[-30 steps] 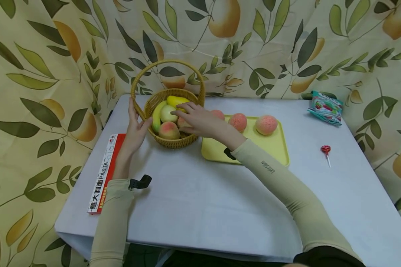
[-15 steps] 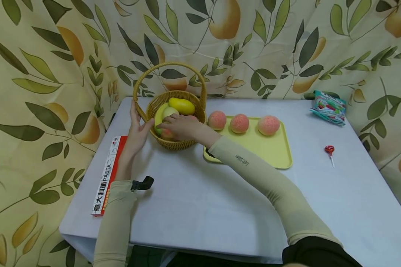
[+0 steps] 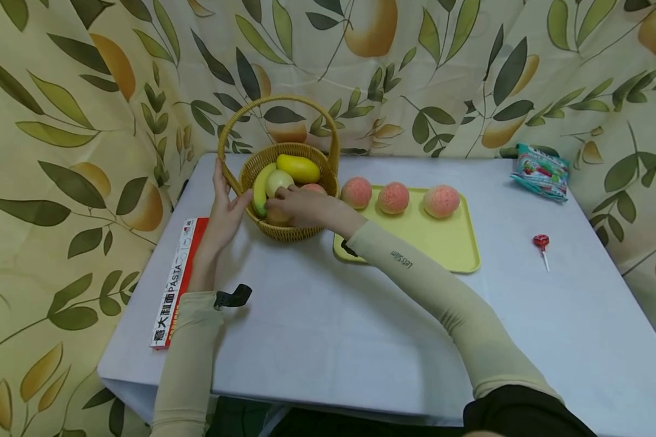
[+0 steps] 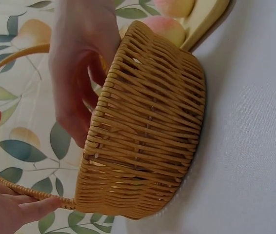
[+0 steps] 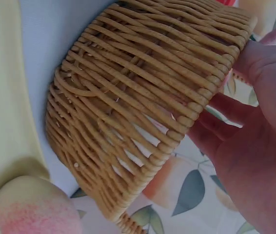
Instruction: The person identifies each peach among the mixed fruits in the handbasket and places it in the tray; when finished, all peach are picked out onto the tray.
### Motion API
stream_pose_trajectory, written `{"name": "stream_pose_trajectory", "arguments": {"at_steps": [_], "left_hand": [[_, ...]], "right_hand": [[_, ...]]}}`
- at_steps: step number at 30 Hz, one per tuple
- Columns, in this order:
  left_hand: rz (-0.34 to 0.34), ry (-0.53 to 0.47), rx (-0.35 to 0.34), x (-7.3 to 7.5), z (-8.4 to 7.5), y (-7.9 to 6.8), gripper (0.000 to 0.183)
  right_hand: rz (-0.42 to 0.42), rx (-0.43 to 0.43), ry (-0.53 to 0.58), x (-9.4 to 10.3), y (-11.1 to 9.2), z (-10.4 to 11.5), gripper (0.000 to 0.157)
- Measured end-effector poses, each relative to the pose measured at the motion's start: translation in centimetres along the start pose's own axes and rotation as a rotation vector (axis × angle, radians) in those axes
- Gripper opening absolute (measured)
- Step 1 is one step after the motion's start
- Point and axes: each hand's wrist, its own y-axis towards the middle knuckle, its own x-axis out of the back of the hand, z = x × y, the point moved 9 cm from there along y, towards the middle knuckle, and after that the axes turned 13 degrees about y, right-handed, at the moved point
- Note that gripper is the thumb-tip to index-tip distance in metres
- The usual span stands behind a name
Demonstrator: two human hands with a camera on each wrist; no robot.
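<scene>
In the head view, a wicker basket (image 3: 292, 235) with a tall handle holds a banana (image 3: 259, 193), a yellow oblong fruit (image 3: 299, 169), a pale green round fruit (image 3: 279, 180) and peaches. My left hand (image 3: 226, 215) is at the basket's left side, straight fingers against the handle base, thumb spread towards the rim. My right hand (image 3: 311, 206) reaches over the front rim. Its curled fingers hold a peach (image 3: 277, 216), which they partly cover. Another peach (image 3: 313, 189) shows behind that hand. In the right wrist view the basket wall (image 5: 133, 92) hides the fingertips.
A yellow tray (image 3: 437, 255) right of the basket bears three pink peaches (image 3: 393, 198). A red and white pasta box (image 3: 177, 285) lies at the left. Further right are a teal snack packet (image 3: 542, 172) and a red lollipop (image 3: 541, 243). Patterned cloth (image 3: 382, 79) hangs behind the table.
My right hand has moved left and down from the basket's right side onto the front peach, whose visible side looks yellower now. The left hand stays at the handle.
</scene>
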Motion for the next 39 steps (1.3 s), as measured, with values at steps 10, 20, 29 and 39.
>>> {"name": "stream_pose_trajectory", "arguments": {"at_steps": [10, 20, 29, 39], "left_hand": [[-0.005, 0.017, -0.015, 0.1, -0.6, 0.0, 0.096], [-0.009, 0.009, -0.008, 0.3, -0.2, 0.3, 0.096], [0.006, -0.023, 0.008, 0.3, -2.8, -0.6, 0.095], [0.003, -0.033, 0.015, 0.4, -2.6, -0.6, 0.096]], "right_hand": [[-0.122, -0.006, 0.150, 2.4, -2.8, -0.9, 0.058], [-0.255, 0.039, 0.239, 4.3, -6.8, -1.9, 0.059], [-0.370, 0.010, 0.290, 4.9, -12.2, -3.9, 0.063], [-0.351, -0.035, 0.341, 2.6, -15.9, -6.5, 0.064]]}}
